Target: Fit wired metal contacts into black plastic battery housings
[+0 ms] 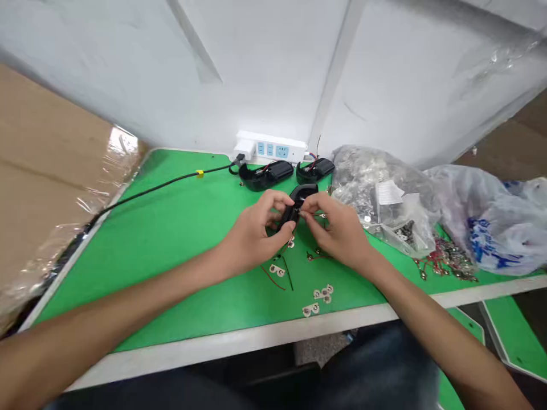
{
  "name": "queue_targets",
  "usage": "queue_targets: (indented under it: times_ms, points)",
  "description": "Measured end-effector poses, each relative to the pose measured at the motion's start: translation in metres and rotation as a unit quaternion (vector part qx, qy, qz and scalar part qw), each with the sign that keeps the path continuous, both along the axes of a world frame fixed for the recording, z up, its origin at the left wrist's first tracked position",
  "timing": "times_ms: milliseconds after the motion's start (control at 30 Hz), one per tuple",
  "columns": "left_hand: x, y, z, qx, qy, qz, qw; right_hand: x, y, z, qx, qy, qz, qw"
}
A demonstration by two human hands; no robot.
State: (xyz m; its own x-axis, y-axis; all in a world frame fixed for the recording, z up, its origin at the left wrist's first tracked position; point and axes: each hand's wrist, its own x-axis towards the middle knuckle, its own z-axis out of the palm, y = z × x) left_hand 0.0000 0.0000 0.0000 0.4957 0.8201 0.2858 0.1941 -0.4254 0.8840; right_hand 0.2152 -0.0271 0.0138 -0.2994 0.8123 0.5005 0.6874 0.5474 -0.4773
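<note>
My left hand [267, 225] is closed around a curved black plastic housing [304, 191], thumb below and fingers on its far side. My right hand [335, 230] meets it from the right, thumb and forefinger pinched at the housing's inner side. A small thin part with a shiny end [321, 215] sticks out from between those fingers; its exact kind is too small to tell. Below the hands lie a red wire [273, 278], a black wire [288, 273] and a pale contact plate with round spots [277, 270]. A small metal piece with a red wire [311, 257] rests beneath my right hand.
Two more black housings [267, 175] [315, 170] stand before a white power strip [273, 147]. A black cable [166, 183] crosses the green table [183, 228] leftward. Clear bags [384, 188] and wired metal parts [447, 259] lie right. More contact plates [323, 293] sit near the front edge.
</note>
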Motion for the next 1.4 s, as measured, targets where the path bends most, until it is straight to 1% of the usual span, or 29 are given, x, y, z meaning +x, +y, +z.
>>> queue_targets:
  times_ms: [167,400,567,800,967,1167,1400]
  points:
    - [0.0004,-0.0004,0.0006,-0.005,-0.009,-0.006,1.0,0.002,-0.0002,0.002,0.0,-0.001,0.009,1.0]
    - [0.0013,-0.001,-0.0021,-0.101,-0.072,-0.03,0.992,0.0064,-0.0009,0.0049,-0.04,0.08,0.0,0.996]
    - [0.0001,0.0002,-0.0038,-0.114,-0.09,-0.031,0.989,0.0074,-0.001,0.0046,-0.057,0.092,-0.006,0.994]
    - [0.0,-0.0001,-0.002,-0.13,-0.091,-0.024,0.987,0.0086,-0.0009,0.0066,-0.066,0.11,0.017,0.992]
    - [0.0003,0.0007,-0.0002,-0.14,-0.102,-0.009,0.985,0.0084,-0.0012,0.0095,-0.06,0.098,0.036,0.993]
    - [0.0018,0.001,0.0033,-0.147,-0.127,-0.006,0.981,0.0079,-0.0003,0.008,-0.044,0.082,0.036,0.995]
    - [0.0023,0.0013,0.0051,-0.139,-0.131,-0.011,0.982,0.0073,0.0,0.0066,-0.003,0.044,0.04,0.998]
